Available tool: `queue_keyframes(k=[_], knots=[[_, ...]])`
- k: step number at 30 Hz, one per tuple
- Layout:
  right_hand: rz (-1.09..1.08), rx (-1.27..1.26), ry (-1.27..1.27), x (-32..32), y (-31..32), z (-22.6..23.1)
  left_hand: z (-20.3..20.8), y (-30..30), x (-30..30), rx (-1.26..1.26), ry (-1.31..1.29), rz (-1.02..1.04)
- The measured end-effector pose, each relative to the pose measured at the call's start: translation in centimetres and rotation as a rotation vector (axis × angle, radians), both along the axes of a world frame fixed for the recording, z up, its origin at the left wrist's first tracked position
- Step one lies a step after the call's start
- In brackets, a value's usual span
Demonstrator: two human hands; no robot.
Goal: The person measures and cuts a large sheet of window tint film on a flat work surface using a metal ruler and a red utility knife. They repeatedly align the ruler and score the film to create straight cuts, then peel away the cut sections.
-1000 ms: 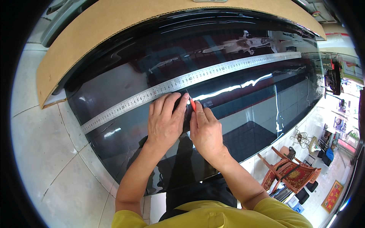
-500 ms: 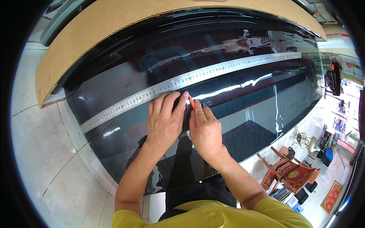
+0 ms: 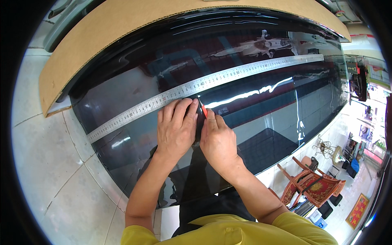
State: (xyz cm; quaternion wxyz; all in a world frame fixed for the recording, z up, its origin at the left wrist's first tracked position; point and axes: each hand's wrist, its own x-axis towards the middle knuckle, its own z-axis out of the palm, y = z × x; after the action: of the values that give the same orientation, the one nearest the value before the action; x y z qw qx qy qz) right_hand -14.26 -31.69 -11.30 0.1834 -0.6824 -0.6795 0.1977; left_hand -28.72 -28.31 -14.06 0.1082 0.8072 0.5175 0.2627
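Observation:
A long steel ruler runs slantwise across a dark, glossy sheet of film, rising toward the right. My left hand is palm down with fingers stretched out, its fingertips pressing on the film at the ruler's near edge. Beside it, my right hand is closed round a slim red knife. The knife's thin tip points up and left, close to the ruler's lower edge and to my left index fingertip. Whether the tip touches the film is too small to tell.
A brown cardboard box flap curves along the far side of the film. Carved wooden chairs with red seats stand at the right. Pale floor tiles lie at the left, and a red framed panel is at the lower right.
My right hand and the knife have shifted slightly left. The left hand and the ruler have hardly moved. Reflections on the film near its far side have changed shape.

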Motion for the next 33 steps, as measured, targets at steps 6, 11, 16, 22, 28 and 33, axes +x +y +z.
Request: queue_keyframes(k=[6,11,16,22,28,33], knots=[[0.007,0.022,-0.008,0.1,-0.7,0.0,0.1,0.1,0.0,0.008,-0.007,-0.002],[0.010,0.080,0.054,1.2,-0.8,0.7,0.0,-0.3,0.0,-0.011,0.032,0.014],[-0.060,0.149,0.242,5.7,-1.2,2.6,-0.1,-0.6,-0.1,-0.023,0.124,0.009],[-0.241,0.074,0.228,17.8,-0.1,4.0,1.3,-0.3,1.3,0.054,0.198,-0.022],[-0.280,0.148,0.122,29.5,3.6,3.7,3.3,2.2,8.8,0.076,0.158,-0.143],[-0.258,0.182,0.068,35.3,6.7,2.7,3.5,6.3,20.5,0.033,0.090,-0.274]])
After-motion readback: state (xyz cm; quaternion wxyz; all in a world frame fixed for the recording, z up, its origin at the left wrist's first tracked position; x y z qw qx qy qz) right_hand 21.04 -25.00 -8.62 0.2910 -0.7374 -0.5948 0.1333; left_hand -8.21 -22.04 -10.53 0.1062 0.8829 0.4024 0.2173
